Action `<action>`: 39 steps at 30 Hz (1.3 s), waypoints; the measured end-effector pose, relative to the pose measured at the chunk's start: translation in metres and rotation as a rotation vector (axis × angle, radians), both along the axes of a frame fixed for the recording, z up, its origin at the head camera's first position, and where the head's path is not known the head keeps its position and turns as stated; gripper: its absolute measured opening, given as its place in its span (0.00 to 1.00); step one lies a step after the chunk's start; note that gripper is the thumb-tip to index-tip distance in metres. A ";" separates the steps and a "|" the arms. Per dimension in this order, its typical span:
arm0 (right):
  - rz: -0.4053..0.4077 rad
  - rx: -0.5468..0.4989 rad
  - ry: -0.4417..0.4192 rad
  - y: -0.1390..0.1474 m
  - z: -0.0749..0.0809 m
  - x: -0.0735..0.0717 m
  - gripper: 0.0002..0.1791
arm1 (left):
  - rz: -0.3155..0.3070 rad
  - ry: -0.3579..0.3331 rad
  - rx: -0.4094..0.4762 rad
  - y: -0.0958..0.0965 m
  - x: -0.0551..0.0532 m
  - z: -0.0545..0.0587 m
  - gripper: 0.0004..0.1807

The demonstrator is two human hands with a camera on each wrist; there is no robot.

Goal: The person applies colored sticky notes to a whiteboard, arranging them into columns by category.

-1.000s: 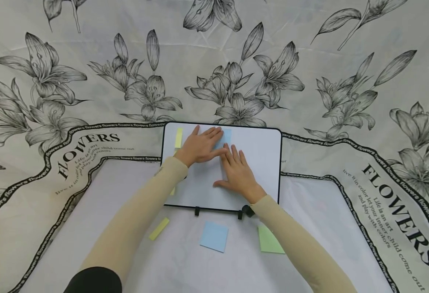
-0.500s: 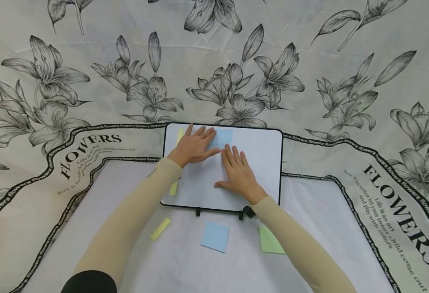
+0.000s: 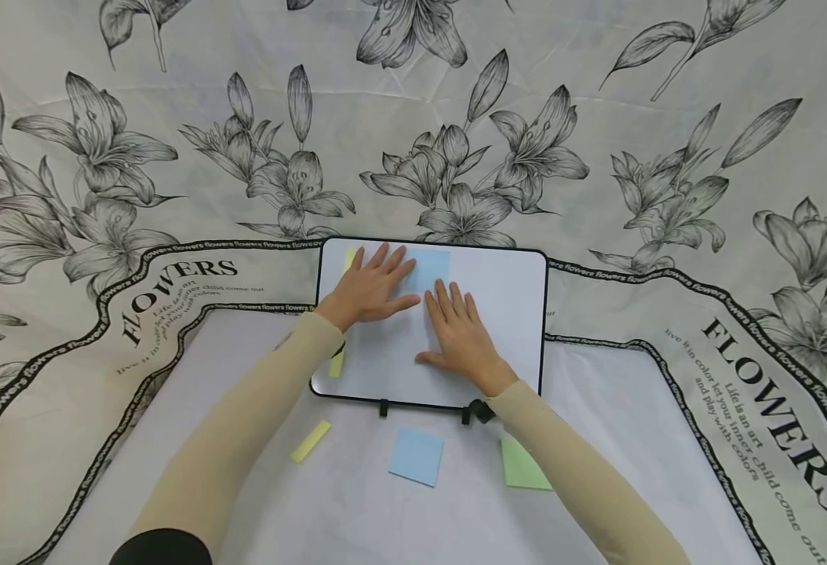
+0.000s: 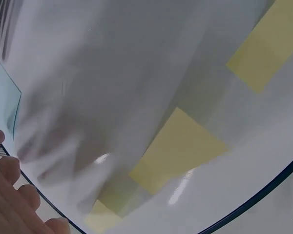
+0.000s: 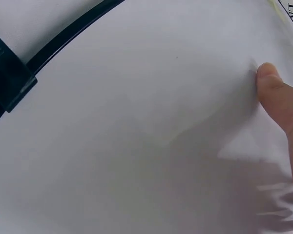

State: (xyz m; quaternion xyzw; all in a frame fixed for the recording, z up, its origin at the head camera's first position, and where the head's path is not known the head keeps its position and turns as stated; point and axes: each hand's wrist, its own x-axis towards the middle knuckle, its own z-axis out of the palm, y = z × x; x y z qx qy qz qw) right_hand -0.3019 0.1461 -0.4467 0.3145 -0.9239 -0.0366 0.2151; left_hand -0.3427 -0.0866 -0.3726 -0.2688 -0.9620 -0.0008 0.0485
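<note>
A whiteboard (image 3: 505,314) with a thin black frame stands tilted on small black feet. On its upper part is a blue sticky note (image 3: 433,268). Yellow sticky strips (image 4: 178,153) run along the board's left side, partly hidden by the left arm in the head view. My left hand (image 3: 369,286), fingers spread, is over the upper left of the board, left of the blue note; whether it touches is unclear. With straight fingers, my right hand (image 3: 465,333) lies against the board just below the blue note. Its thumb (image 5: 273,87) appears to meet the board.
On the white tabletop before the board lie a yellow strip pad (image 3: 311,441), a blue note pad (image 3: 417,457) and a green note pad (image 3: 524,463), the last partly covered by the right sleeve. A flower-printed cloth (image 3: 258,118) hangs behind.
My left hand has slid left off the blue sticky note, leaving more of the note in sight. My right hand has stayed almost still on the board.
</note>
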 end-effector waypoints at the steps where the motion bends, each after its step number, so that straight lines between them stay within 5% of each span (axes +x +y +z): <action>1: 0.005 -0.001 0.010 0.001 0.001 0.002 0.68 | -0.001 0.003 0.004 -0.001 0.002 0.000 0.47; 11: 0.012 -0.035 -0.014 0.008 0.011 0.021 0.59 | -0.031 0.069 0.007 -0.014 0.030 -0.013 0.47; 22: 0.010 -0.111 -0.122 0.031 0.015 0.057 0.57 | -0.075 0.026 0.034 -0.026 0.080 -0.031 0.49; 39: 0.055 -0.230 -0.221 0.048 -0.020 0.125 0.58 | -0.097 0.013 0.159 -0.042 0.158 -0.096 0.52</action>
